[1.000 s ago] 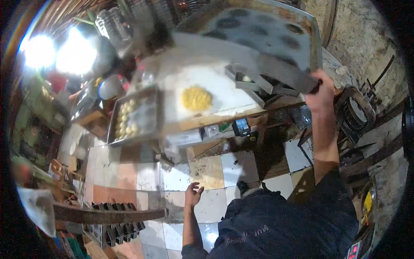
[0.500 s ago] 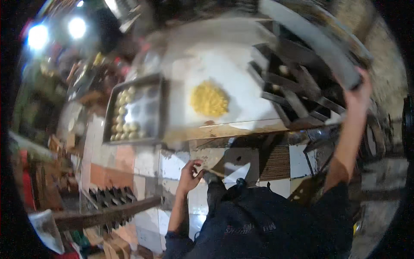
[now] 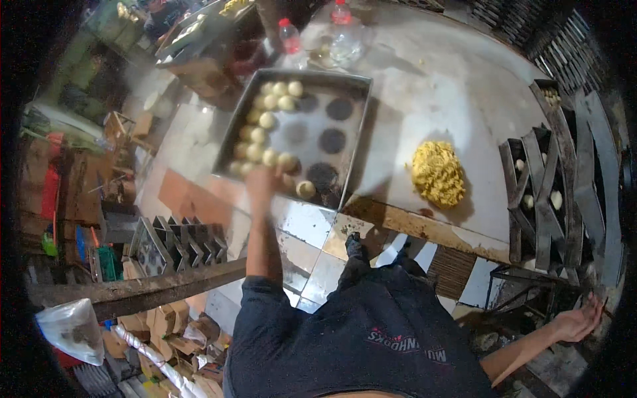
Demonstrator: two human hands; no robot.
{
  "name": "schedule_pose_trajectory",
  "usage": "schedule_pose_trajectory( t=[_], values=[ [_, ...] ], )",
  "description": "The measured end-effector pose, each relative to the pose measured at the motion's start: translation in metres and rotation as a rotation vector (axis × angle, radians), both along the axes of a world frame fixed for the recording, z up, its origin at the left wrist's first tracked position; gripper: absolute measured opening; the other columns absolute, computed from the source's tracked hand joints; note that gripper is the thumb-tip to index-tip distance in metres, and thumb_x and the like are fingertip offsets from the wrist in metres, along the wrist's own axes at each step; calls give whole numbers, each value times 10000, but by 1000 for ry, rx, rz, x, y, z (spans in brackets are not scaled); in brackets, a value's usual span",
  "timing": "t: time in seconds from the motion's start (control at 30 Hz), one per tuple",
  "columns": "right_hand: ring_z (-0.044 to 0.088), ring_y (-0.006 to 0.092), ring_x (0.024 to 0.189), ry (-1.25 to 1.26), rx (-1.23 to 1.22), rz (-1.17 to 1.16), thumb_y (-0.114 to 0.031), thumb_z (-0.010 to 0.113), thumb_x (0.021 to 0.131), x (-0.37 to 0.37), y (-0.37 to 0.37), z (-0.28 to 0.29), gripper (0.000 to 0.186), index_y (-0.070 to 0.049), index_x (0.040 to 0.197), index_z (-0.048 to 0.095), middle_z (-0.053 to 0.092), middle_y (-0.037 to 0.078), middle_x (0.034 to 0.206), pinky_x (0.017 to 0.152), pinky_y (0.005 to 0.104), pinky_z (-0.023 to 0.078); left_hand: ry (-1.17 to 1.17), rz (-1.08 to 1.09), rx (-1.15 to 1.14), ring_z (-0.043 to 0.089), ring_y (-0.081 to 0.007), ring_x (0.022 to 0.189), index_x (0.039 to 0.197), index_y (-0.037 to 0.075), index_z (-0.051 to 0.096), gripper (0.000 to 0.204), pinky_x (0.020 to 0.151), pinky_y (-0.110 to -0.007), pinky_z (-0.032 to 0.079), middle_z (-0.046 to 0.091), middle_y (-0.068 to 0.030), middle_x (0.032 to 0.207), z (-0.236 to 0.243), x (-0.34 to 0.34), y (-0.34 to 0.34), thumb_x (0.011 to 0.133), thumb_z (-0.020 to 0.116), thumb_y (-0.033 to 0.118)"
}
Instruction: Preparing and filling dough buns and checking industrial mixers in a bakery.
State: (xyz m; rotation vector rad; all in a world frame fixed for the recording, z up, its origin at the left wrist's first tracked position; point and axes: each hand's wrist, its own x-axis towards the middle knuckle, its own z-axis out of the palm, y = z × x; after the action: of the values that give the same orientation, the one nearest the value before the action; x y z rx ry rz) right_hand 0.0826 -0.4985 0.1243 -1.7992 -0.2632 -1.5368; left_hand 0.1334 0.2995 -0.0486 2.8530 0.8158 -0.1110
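A square metal tray (image 3: 359, 132) on the table's left side holds several pale dough balls (image 3: 255, 152), mostly along its left and near sides. Over its near edge reaches my left hand (image 3: 263, 184), right beside the dough balls; its fingers are blurred, so any grip is hidden. Far to the right and low, my right hand (image 3: 581, 320) is free of objects, its fingers loosely bent and apart. Just beyond it, dark metal trays (image 3: 554, 192) lean crosswise in a pile at the table's right end, with a few pale balls showing between them.
A yellow crumbly heap (image 3: 438, 174) lies on the white tabletop (image 3: 391, 113). Bottles with red caps (image 3: 289, 36) stand at the back. A wooden beam (image 3: 142, 282) and a rack of metal trays (image 3: 176, 247) are at left, above wood scraps.
My right hand has let go of the long metal tray at the right and dropped lower. My left hand has moved up to the dough balls. The view has swung left.
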Motion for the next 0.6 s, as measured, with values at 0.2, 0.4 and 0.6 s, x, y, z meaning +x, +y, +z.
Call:
schedule_pose_trajectory(
  t=[0.2,0.4,0.6],
  values=[
    [560,257,899,277,-183,66,-10,498,912,68,161,-32,132,73,963,587,592,162,957,795,359,484,-34,169,-82,642,-402,816,821,-2,669,596,699,-475,512,656,-248,827,-33,55,-27,818,549,582],
    [563,179,842,793,89,657,-257,598,881,151,258,-106,297,34,937,609,606,100,943,807,334,456,-689,-158,-484,601,-378,783,1099,28,462,418,692,-404,474,606,-191,850,26,59,-176,733,662,26],
    [626,194,936,1174,112,1176,-240,645,886,176,316,-124,456,57,1219,552,661,125,991,830,334,512,-478,-582,-735,606,-335,1040,1480,52,110,970,893,-411,485,590,-251,1138,90,69,-319,747,745,80]
  ],
)
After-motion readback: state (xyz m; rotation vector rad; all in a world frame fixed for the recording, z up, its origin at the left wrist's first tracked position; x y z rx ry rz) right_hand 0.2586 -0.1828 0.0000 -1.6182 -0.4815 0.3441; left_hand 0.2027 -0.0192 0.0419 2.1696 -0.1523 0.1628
